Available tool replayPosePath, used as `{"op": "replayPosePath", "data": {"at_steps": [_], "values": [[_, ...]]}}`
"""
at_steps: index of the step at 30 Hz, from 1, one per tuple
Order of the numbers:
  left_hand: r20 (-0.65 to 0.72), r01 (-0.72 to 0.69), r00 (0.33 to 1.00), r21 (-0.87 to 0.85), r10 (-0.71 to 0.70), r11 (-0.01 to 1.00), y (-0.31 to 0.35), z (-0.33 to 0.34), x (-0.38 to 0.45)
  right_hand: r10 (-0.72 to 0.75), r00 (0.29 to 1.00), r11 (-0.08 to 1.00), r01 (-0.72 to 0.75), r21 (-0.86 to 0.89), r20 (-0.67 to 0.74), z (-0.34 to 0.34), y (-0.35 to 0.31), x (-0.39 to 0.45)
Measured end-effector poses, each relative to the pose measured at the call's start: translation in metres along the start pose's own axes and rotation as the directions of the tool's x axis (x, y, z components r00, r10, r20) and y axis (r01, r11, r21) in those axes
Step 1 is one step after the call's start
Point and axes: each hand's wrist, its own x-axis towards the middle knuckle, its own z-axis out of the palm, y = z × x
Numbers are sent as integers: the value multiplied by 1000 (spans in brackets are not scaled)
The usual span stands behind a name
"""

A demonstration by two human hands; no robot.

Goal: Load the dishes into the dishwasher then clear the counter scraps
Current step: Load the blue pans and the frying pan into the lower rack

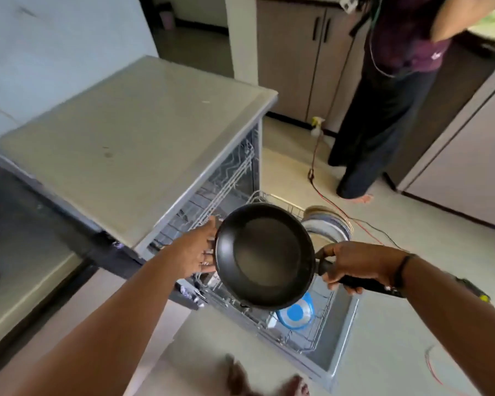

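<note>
Above the pulled-out lower rack [303,335] of the open dishwasher [143,132], a black frying pan [264,255] is held level, interior facing up. Right grip [352,267]: fingers clenched round the pan handle. Left grip [196,252]: released, fingers extended, fingertips touching the pan's left rim. Rack contents: a blue-and-white dish [296,312] near the front, partly hidden under the pan; stacked plates [330,224] standing at the far end. A second person [389,95] stands on the floor beyond, beside a red cable [340,208].
</note>
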Motion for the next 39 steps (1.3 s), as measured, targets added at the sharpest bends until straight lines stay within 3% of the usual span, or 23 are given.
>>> {"op": "replayPosePath", "data": {"at_steps": [4, 6, 8, 11, 15, 20, 28, 39], "values": [[-103, 154, 983, 37, -150, 987, 12, -2, 65, 6, 994, 999, -9, -33, -109, 5, -4, 46], [-168, 219, 964, 52, -208, 974, 17, -6, 93, -74, 980, 963, 22, -270, -186, 7, -10, 72], [-146, 258, 956, -9, -256, 966, 20, -14, 121, -158, 948, 867, -2, -497, -278, 11, -13, 101], [-129, 257, 953, -132, -274, 957, 15, -27, 155, -251, 896, 788, -29, -615, -365, 19, -9, 145], [-165, 250, 940, -265, -299, 931, -16, -37, 203, -209, 886, 770, -111, -628, -413, 34, 15, 199], [-161, 280, 929, -286, -334, 916, -71, -37, 255, -89, 933, 876, -94, -473, -349, 52, 66, 270], [-170, 340, 922, -74, -347, 938, -141, -54, 339, -179, 934, 824, -31, -565, -311, 81, 108, 386], [-272, 312, 903, -121, -334, 942, -162, -67, 416, -192, 947, 793, -4, -609, -256, 112, 129, 453]]}}
